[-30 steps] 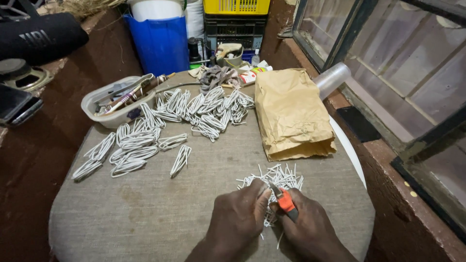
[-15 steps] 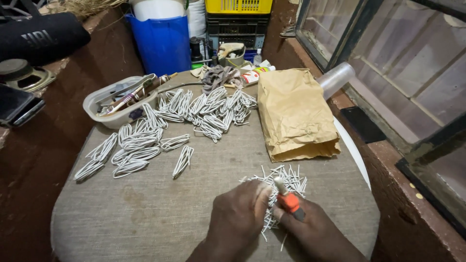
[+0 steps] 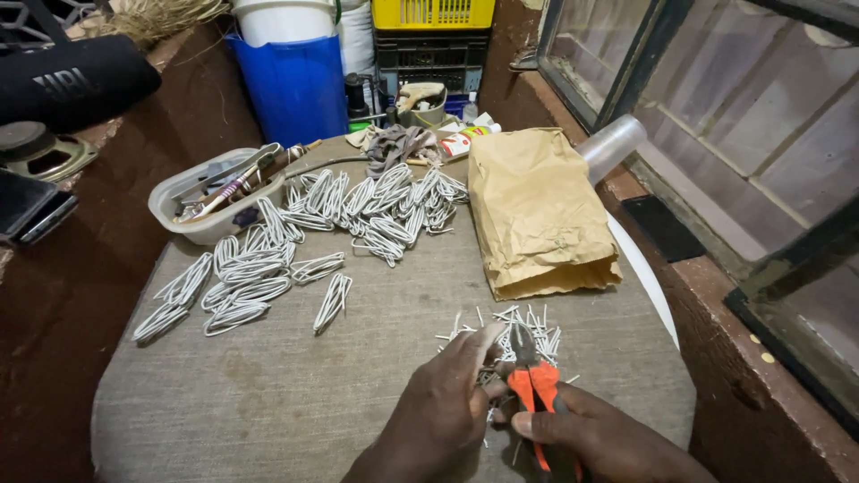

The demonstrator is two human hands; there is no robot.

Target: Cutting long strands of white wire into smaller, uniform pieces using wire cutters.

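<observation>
Beside the brown paper bag [image 3: 541,215], the right hand [image 3: 595,438] grips orange-handled pliers [image 3: 532,380]; the left hand [image 3: 443,402] pinches cut wire pieces [image 3: 510,326]. A plastic tub [image 3: 192,215] holds tools.

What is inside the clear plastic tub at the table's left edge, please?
The clear plastic tub holds long metal hand tools, some poking over its rim; whatever lies beneath them is hidden.

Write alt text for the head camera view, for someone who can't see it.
Right hand grips orange-handled pliers while the left hand touches short white wire pieces on a grey cloth-covered table. Beyond lie folded wire bundles and a brown paper bag.
</observation>
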